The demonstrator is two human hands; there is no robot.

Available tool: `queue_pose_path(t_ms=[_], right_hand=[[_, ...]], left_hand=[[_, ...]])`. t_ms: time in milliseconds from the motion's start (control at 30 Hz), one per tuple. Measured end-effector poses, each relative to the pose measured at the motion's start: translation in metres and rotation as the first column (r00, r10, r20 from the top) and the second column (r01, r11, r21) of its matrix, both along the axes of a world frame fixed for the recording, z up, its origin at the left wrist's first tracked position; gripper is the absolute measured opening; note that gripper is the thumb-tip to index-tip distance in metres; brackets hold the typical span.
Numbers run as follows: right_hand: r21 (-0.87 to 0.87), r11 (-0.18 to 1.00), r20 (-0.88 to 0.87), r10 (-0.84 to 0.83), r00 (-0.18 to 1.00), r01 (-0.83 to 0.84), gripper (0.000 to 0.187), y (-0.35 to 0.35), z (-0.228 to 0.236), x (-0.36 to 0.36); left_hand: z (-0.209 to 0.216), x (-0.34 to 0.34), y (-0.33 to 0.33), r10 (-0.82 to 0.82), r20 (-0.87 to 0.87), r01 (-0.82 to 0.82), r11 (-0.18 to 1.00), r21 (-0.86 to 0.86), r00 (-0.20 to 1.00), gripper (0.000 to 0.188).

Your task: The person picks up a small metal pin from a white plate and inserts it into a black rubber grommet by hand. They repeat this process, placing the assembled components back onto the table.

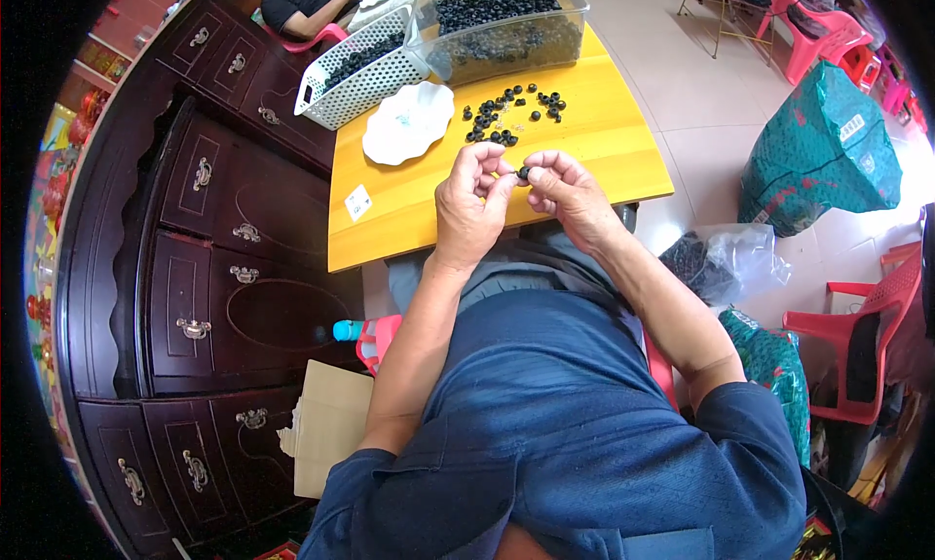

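Note:
Over the near edge of the yellow table, both hands are brought close together. My right hand [577,198] pinches a small black round part [524,172] between thumb and fingers. Facing it, my left hand [469,209] has its thumb and fingertips pressed together beside that part; whatever it grips is too small to make out. Just beyond my hands lie several loose black round parts [484,122] with a few tiny pale pieces among them. A white scalloped plate [399,131] holding small light-blue bits sits to their left.
At the table's [390,234] far end stand a clear tub [506,54] and a white perforated basket [365,94], both holding black parts. A small white card [358,203] lies at left. Dark drawers [195,317] flank the table; green bags [818,156] and pink chairs [862,336] are at right.

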State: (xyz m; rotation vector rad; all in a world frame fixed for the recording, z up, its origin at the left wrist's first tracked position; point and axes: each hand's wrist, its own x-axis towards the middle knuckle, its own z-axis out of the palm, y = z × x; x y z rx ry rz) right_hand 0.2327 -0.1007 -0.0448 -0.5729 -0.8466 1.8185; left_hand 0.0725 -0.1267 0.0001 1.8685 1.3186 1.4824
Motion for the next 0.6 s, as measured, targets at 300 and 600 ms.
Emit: queue_pose_path(t_ms=[300,600], right_hand=[[0.031,1.000,0.053,-0.008,0.999,0.006,0.018,0.0017,-0.0031,0.0004],[0.006,1.000,0.025,0.020,1.000,-0.020,0.018,0.0042,-0.0058,0.0018]], left_hand=[[0.0033,-0.0003,-0.0038,0.012,-0.075,-0.013,1.000,-0.013,0.997,0.038],[-0.0010,0.0030,-0.0032,0.061,-0.145,-0.045,0.993,0.111,0.988,0.041]])
